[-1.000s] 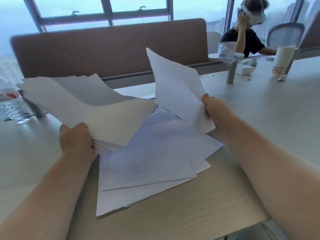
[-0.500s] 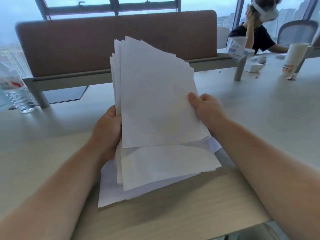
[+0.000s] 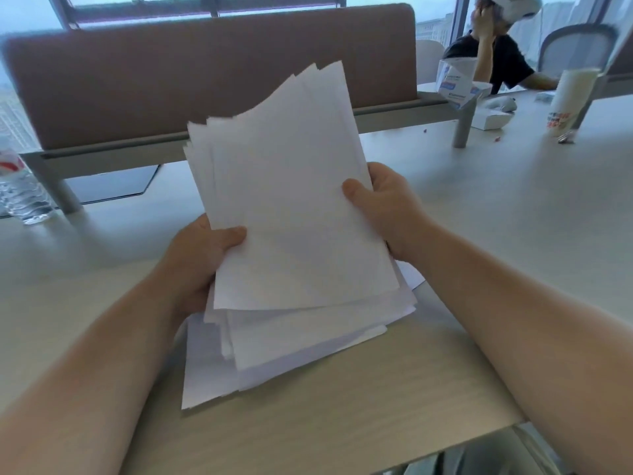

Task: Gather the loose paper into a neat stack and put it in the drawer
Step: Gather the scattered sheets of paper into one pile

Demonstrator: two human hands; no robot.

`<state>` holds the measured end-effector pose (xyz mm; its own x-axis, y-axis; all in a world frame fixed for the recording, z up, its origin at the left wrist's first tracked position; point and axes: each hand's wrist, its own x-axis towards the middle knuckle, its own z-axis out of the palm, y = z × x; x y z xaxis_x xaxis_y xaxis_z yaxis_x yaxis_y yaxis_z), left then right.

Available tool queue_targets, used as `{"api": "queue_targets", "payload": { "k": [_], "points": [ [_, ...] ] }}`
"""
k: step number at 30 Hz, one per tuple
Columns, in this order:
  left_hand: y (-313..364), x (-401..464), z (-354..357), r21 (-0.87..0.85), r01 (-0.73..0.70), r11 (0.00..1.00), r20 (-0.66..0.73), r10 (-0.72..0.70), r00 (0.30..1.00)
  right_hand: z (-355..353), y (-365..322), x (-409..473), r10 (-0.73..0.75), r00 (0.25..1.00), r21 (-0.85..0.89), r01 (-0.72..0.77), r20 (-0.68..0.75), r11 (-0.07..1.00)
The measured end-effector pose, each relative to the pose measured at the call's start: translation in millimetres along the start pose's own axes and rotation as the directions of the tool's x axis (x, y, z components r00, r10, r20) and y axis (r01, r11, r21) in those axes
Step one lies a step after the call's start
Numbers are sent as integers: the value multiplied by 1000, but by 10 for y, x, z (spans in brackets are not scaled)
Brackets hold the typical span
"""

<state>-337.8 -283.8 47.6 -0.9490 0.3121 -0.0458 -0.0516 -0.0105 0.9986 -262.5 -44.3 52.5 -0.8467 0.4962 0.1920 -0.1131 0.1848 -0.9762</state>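
We observe a thick bundle of loose white paper sheets (image 3: 291,214) held upright and tilted away over the pale wood-grain desk (image 3: 342,423), directly in front of the person. The left hand (image 3: 198,262) grips the bundle's left edge, thumb curled across the front sheet and fingers hidden behind. The right hand (image 3: 387,207) grips the right edge higher up, thumb pressed onto the front sheet, fingers wrapped behind. The sheets are not aligned: top corners fan out unevenly, and the lower edges stagger down onto the desk, where the bottom sheets appear to rest.

Behind the bundle stands a brown fabric desk divider (image 3: 205,80). A clear plastic water bottle (image 3: 20,186) sits at the far left. At the far right we note a tall white paper cup (image 3: 568,101), a white and blue box (image 3: 455,80) and a seated person in a dark shirt (image 3: 496,60). We cannot see any drawer.
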Motion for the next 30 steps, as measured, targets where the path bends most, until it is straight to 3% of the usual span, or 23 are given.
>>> {"api": "queue_targets", "payload": {
  "k": [2,5,6,7,9,10,13,16,23,28,30],
  "points": [
    [65,12,-51,-35,-46,998,-49,44,998,3,-43,3,52,998,139,-46,-36,989],
    [116,9,-144,-147,-142,979,-147,121,982,-40,-75,42,148,983,175,-127,-111,976],
    [108,13,-163,-165,-174,971,-180,144,973,-56,-56,60,146,983,90,-136,-114,987],
    [86,24,-186,-175,-199,964,-208,161,965,-65,-28,63,123,989,-103,-131,-79,986],
    [75,27,-193,-208,-232,950,-288,167,943,-51,29,14,120,991,-558,-63,66,827],
    [71,28,-185,-221,-235,946,-333,154,930,-27,42,-26,173,977,-692,-38,126,721],
    [26,68,-184,-244,-229,942,-370,128,920,50,-16,-184,257,942,-864,61,216,500],
    [2,98,-184,-217,-215,952,-406,113,907,194,-118,-349,257,920,-905,184,296,384],
    [-62,205,-208,-140,-241,960,-434,160,887,320,-205,-420,294,877,-854,209,379,476],
    [-98,230,-204,-86,-227,970,-459,164,873,289,-74,-329,248,899,-705,89,361,704],
    [-102,235,-224,-104,-228,968,-483,151,862,225,-2,-198,177,934,-678,86,309,730]
  ]
}}
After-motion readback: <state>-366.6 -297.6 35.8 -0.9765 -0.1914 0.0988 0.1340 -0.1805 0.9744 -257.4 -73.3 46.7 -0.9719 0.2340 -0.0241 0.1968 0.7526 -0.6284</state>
